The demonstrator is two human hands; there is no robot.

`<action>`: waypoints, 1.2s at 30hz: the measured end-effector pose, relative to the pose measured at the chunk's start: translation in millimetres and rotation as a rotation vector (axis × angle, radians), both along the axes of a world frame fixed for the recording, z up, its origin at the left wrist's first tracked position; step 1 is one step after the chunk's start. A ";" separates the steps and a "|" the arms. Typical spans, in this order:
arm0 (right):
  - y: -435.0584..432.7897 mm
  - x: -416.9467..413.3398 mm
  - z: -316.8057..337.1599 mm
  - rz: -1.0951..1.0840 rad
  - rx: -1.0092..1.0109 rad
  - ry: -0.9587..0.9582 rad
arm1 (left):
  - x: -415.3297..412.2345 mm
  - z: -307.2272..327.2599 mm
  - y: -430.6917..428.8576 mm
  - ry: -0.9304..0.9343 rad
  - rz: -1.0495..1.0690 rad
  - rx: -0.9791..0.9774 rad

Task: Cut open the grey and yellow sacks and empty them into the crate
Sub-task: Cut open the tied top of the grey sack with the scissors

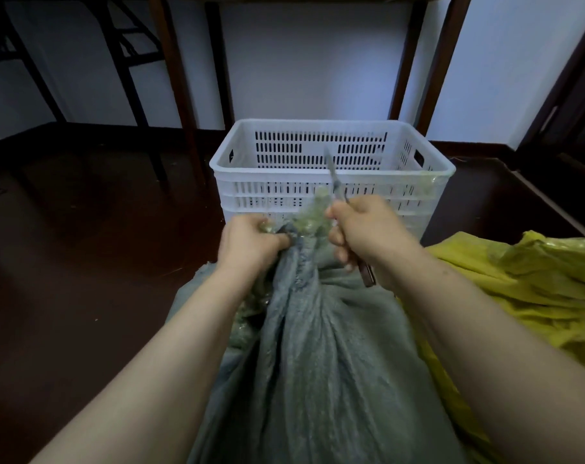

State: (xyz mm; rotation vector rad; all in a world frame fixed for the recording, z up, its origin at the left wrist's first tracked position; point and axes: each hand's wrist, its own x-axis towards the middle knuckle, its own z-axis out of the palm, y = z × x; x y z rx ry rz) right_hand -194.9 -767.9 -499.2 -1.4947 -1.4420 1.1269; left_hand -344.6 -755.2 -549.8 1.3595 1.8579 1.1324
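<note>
Holds the grey sack [318,363] upright between the forearms, yellow sack [519,286] slumped just right. Grips the bunched grey neck in the curled left hand [251,242], likely for tension. Clenches a knife [332,170] in the right hand [368,232], blade pointing away. Beyond, crate [267,169] ready.
</note>
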 end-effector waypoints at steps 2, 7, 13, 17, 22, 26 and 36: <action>5.7 -0.2 -11.3 -0.002 -0.027 0.012 | 12.7 8.8 0.0 -0.018 -0.084 0.029; 7.5 6.6 -16.3 0.000 0.011 -0.058 | 18.8 15.4 -13.4 -0.138 -0.193 0.031; 6.8 12.6 -22.0 -0.135 -0.004 0.049 | 11.5 23.5 -17.2 -0.429 -0.179 0.020; 5.6 10.8 -21.6 -0.178 0.030 0.142 | -2.6 23.5 -13.0 -0.615 -0.004 0.026; 3.9 -1.2 -19.9 -0.199 0.147 0.211 | -12.0 21.3 -2.0 -0.708 0.203 0.119; 1.3 1.3 -19.6 -0.183 0.166 0.224 | -19.0 17.1 -0.6 -0.781 0.301 0.122; 6.6 26.4 -15.2 -0.169 0.116 0.073 | -21.4 26.8 -12.4 -0.929 -0.273 -0.075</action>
